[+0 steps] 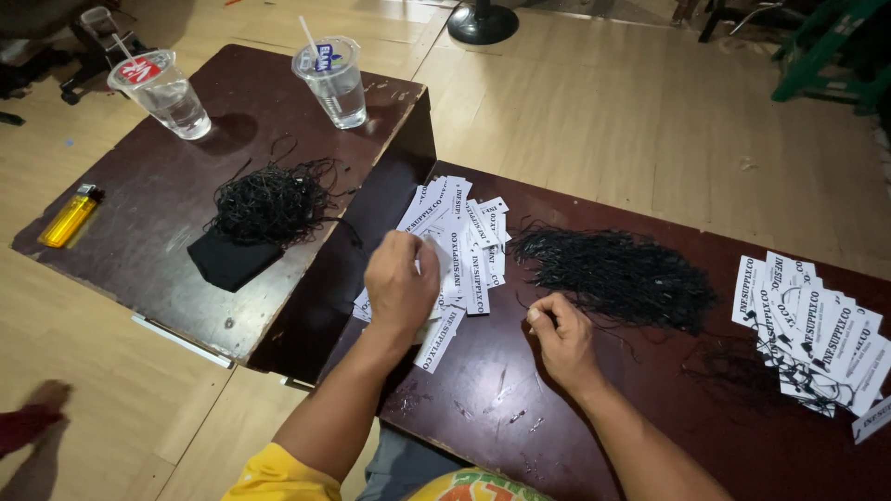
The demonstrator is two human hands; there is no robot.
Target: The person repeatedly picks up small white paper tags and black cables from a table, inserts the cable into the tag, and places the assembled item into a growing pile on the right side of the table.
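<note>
On near table (483,399), left hand (401,289) rests over loose white tags (464,243), fingers curled on one tag, grip partly hidden. Right hand (560,336) pinches a black string beside the string pile (614,271). Strung tags (812,334) lie far right. Second table (158,213) holds two cups, lighter (70,216), more strings (274,199).

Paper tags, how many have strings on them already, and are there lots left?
Done: a strung tag pile at the far right. In hand: the left hand picks at the unstrung tag pile; the right hand pinches a black string. Left: that pile and the loose strings.
</note>
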